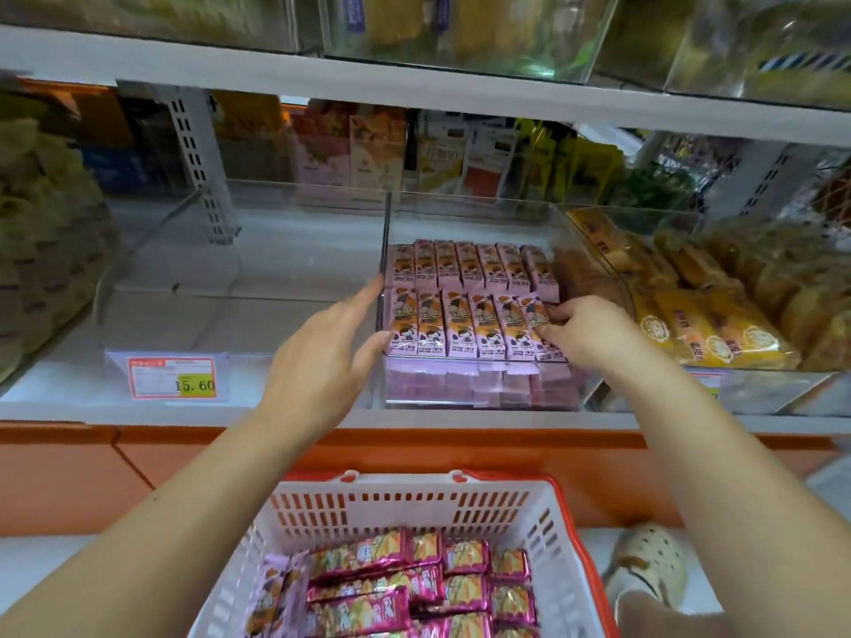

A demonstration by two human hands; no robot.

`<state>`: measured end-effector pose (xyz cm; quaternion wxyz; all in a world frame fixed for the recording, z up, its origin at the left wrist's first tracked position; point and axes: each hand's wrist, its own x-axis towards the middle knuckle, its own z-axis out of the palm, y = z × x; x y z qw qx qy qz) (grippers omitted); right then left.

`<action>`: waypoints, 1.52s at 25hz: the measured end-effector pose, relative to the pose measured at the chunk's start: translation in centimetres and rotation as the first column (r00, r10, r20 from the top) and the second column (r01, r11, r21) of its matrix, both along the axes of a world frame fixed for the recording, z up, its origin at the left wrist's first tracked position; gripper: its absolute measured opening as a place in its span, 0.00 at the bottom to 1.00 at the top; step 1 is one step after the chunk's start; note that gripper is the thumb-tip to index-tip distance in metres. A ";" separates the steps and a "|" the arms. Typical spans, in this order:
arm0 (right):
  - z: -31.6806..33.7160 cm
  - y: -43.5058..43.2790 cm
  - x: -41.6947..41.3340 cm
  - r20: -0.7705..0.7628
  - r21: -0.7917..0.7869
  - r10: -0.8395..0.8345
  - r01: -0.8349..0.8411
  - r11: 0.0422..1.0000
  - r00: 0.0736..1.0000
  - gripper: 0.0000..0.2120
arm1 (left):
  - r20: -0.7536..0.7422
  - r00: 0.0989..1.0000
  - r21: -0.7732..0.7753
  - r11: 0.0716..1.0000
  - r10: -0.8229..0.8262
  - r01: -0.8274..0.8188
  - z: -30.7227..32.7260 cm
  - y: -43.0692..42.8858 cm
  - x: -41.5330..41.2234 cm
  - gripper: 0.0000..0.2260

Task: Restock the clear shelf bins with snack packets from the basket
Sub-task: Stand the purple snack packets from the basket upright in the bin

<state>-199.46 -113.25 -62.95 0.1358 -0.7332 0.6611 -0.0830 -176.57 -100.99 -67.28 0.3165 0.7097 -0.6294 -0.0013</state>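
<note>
Over the clear rigid bin [386, 223]: two flat rows of slim pink packets [460, 324], glossy film. My left hand [322, 356] is spread, fingers straight, thumb tip at the front-left packet. My right hand [589, 333] curls onto the rightmost front packet [534, 320], pinching it. Below, a slotted white plastic basket [414, 504] holds shiny magenta bars [396, 587].

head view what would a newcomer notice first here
Two neat rows of pink snack packets fill the middle clear bin, with the right hand pinching the front row's rightmost one and the left hand open at its left wall. Below, a white basket holds magenta packets.
</note>
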 end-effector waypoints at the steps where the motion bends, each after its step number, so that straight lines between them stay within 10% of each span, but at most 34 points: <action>1: 0.0 0.0 0.0 -0.004 0.016 0.007 -0.007 1.000 1.000 0.16 | 0.004 1.000 -0.003 1.000 0.007 -0.007 0.0 0.1 -0.1 0.27; 6: -1.2 1.0 0.1 0.018 -0.018 0.000 0.000 1.000 1.000 0.17 | -0.053 0.998 -0.010 0.999 -0.037 0.037 0.2 0.1 -0.1 0.27; 12: -1.9 9.0 0.8 0.384 -0.573 0.399 -0.124 0.810 0.833 0.16 | 0.028 0.998 -0.235 0.970 -0.050 0.055 -2.9 8.0 1.2 0.19; 16: -10.9 14.5 3.9 0.152 -0.108 0.573 -0.562 0.820 0.805 0.16 | -0.183 0.983 0.290 0.956 0.004 0.050 -12.2 15.5 2.2 0.19; 21: -24.1 19.7 6.0 0.224 0.473 0.560 -0.592 0.653 0.798 0.16 | -0.254 0.958 0.676 0.733 0.136 0.075 -18.9 20.8 0.9 0.27; 29: -32.6 27.3 9.3 0.074 0.582 0.883 -0.739 0.339 0.464 0.23 | -0.283 0.950 0.801 0.578 0.136 0.156 -22.4 22.2 0.6 0.33; 34: -33.3 26.5 8.0 0.213 0.468 0.771 -0.755 0.459 0.601 0.10 | -0.277 0.950 0.787 0.601 0.141 0.140 -22.4 22.3 0.4 0.33; 38: -29.7 24.7 6.0 0.524 0.561 0.269 -0.565 0.605 0.808 0.05 | -0.293 0.944 0.798 0.582 0.150 0.155 -22.4 22.2 0.2 0.35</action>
